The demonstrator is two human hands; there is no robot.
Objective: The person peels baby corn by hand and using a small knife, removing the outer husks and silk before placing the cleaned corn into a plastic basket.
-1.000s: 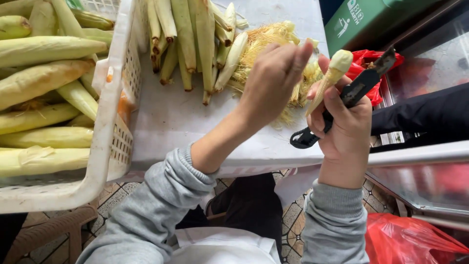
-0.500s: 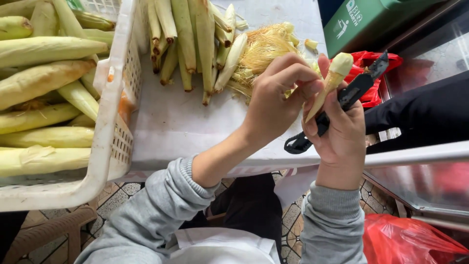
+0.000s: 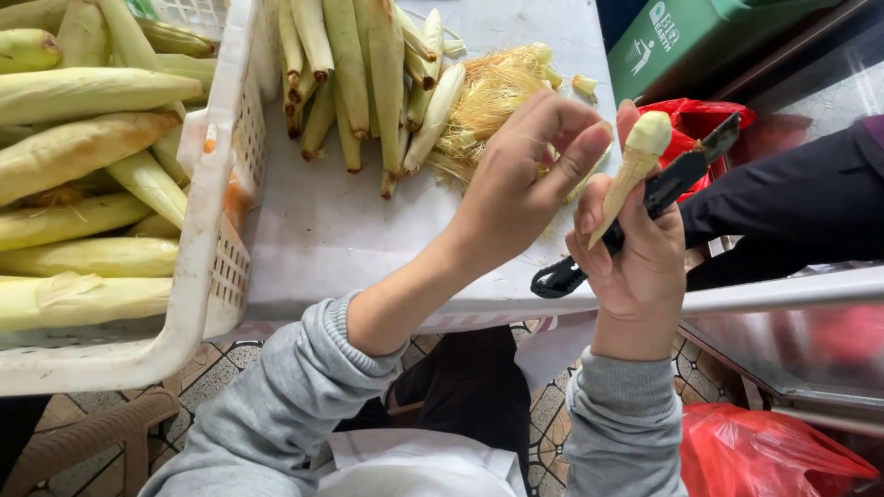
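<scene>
Carefully, I watched a blade beside bare fingers.
My right hand gripped baby corn and black knife together; my left hand, half-curled and empty, hovered just beside them, where a slip could nick it.

We count one peeled baby corn, one black knife, one white crate, two red plastic bags, one green box.
</scene>
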